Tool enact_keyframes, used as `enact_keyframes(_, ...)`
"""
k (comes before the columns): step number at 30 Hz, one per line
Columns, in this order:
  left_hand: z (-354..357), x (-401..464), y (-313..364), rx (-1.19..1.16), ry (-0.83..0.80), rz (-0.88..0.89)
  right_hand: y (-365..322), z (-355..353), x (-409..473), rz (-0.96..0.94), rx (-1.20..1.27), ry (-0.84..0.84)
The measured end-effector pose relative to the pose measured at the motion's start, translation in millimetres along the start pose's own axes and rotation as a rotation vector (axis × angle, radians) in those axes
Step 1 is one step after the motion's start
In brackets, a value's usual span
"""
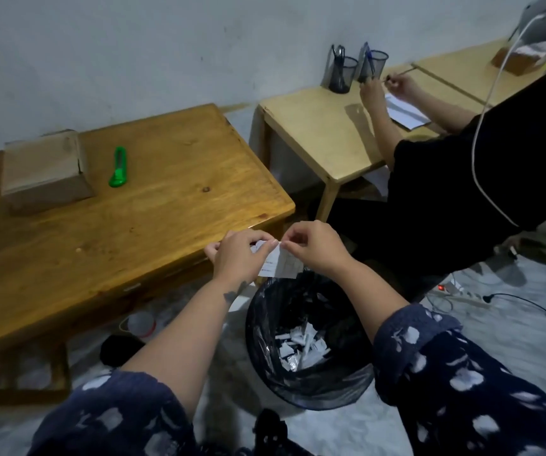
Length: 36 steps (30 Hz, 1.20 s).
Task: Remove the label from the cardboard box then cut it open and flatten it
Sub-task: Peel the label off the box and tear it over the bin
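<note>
Overhead, label (279,263) between both hands, above bin (311,386)

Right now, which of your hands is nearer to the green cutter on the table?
Left. The left hand sits closer to the green cutter; the right hand is further right. Both pinch the label over the bin.

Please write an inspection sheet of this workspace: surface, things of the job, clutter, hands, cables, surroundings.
Surface: wooden table, worn.
Job's things: cardboard box closed on table; green cutter beside it; label off the box.
Clutter: bin lined black, paper scraps inside.
Hands: left hand and right hand both pinch the label above the bin.
Cables: power strip and leads on floor.
Surroundings: second person at next desk.
</note>
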<state>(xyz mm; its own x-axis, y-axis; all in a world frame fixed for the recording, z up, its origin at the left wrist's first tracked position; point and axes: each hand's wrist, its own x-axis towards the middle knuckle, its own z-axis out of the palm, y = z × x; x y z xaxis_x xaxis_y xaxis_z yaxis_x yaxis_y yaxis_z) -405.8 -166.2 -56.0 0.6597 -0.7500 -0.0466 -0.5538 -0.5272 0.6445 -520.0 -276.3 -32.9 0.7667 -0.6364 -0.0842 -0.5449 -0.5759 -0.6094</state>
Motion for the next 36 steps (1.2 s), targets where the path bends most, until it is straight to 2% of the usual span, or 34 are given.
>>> enact_keyframes(4, 20, -2, 2, 0.031, -0.057, -0.041, 17, 7, -7, 0.001, 0.015, -0.017)
enact_keyframes(8, 45, -2, 10, -0.062, -0.148, -0.197, 29, 16, -20, -0.012, -0.094, 0.092)
enact_keyframes(11, 59, -6, 8, -0.189, -0.129, -0.392, 40, 18, -33, -0.011, -0.104, 0.154)
enact_keyframes(13, 68, -9, -3, -0.215, -0.12, -0.458, 48, 15, -41, 0.017, -0.037, 0.169)
enact_keyframes(15, 75, -9, -9, -0.219, -0.135, -0.44, 58, 11, -50, 0.092, 0.102, 0.19)
enact_keyframes(21, 80, -8, -7, -0.347, -0.024, -0.482, 86, -9, -78, 0.268, 0.302, 0.333)
enact_keyframes(25, 94, -12, 10, -0.512, -0.256, -0.319, 91, -9, -78, 0.308, 0.364, 0.32)
enact_keyframes(28, 96, -19, 30, -0.641, -0.425, -0.298, 90, 0, -77, 0.335, 0.374, 0.328)
enact_keyframes(36, 90, -23, 26, -0.681, -0.583, -0.357, 89, 21, -73, 0.436, 0.383, 0.371)
